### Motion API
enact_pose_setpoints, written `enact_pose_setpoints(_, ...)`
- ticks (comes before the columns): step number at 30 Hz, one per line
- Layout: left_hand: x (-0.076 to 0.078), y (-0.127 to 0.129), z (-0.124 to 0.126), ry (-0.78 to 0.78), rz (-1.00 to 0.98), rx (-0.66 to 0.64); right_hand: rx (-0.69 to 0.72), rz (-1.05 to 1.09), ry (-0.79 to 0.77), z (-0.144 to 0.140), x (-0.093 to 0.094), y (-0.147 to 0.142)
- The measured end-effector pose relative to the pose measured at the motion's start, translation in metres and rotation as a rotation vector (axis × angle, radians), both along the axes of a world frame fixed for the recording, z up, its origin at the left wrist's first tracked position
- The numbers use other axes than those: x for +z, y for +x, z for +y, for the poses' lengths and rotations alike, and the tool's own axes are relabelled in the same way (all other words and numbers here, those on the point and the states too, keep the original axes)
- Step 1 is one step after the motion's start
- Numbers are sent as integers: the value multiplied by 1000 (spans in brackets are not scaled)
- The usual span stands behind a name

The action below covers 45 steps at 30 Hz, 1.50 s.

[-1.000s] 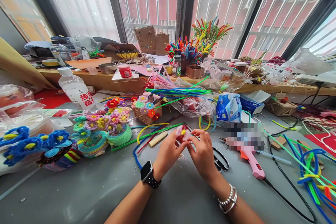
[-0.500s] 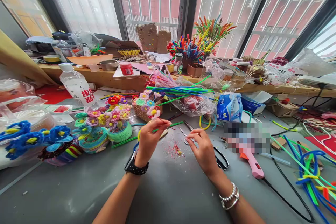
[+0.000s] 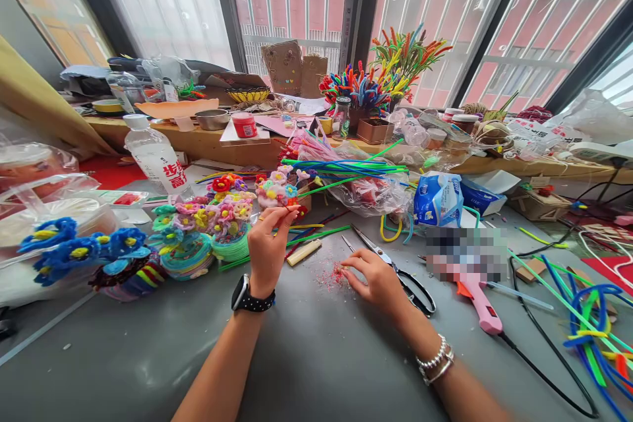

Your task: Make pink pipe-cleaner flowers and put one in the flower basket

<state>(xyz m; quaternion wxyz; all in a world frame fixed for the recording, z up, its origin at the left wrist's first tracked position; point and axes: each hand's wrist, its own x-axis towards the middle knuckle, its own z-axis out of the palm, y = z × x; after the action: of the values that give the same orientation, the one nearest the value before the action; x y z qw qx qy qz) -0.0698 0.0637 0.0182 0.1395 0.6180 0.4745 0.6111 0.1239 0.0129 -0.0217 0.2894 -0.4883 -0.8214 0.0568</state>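
My left hand (image 3: 267,247) is raised near the flower pots, thumb and fingertips pinched on a thin dark-red stem that looks like stripped wire. My right hand (image 3: 376,283) is lower, its fingertips pressed together at the edge of a small heap of red and pink fluff scraps (image 3: 329,275). Whether a bit of fluff is between those fingers is too small to tell. Just behind that hand lie large black-handled scissors (image 3: 415,290) and a slim metal tool (image 3: 349,244), partly covered. A pale wooden handle (image 3: 304,252) rests between my hands.
To the left stand fuzzy flower pots (image 3: 230,244), blue fuzzy flowers (image 3: 79,254) and a water bottle (image 3: 158,158). A pink glue gun (image 3: 482,306) with a black cord and loose pipe cleaners (image 3: 588,323) lie right. Behind are a tissue pack (image 3: 438,199) and green stems (image 3: 356,168).
My right hand has moved slightly down and left to the fluff heap, uncovering more of the scissors. My left hand has shifted slightly left and up, still pinching the thin stem.
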Motion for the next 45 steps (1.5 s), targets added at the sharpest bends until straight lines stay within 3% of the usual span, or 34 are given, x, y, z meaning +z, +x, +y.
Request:
enact_pose_setpoints(4, 0, 0, -1, 52, 69, 64, 38, -173, 16, 12, 5, -26)
enact_pose_setpoints(10, 1, 0, -2, 225, 230, 273, 67, -425, -171, 32, 12, -73)
enact_pose_setpoints(17, -1, 1, -5, 248, 345, 211, -28, -403, -231, 41, 15, -83)
enact_pose_setpoints(24, -2, 8, -5, 198, 190, 161, -256, -246, -261, 29, 8, -87)
enact_pose_setpoints(28, 3, 8, -7, 113, -113, 45, -324, -143, -279, 27, 2, -87)
enact_pose_setpoints(32, 15, 5, -14, 143, -370, 12, -304, -43, -258, 26, 0, -82)
enact_pose_setpoints(38, 17, 4, -13, 159, -419, 82, -339, 207, -174, 22, 1, -66)
enact_pose_setpoints(41, 15, 8, -12, 145, -488, -14, -329, 687, -199, 22, 2, -53)
enact_pose_setpoints(43, 13, 11, -13, 92, -486, -105, -241, 1065, -237, 24, 5, -47)
enact_pose_setpoints(45, 12, 13, -13, 4, -412, -152, -157, 1299, -217, 26, 13, -43)
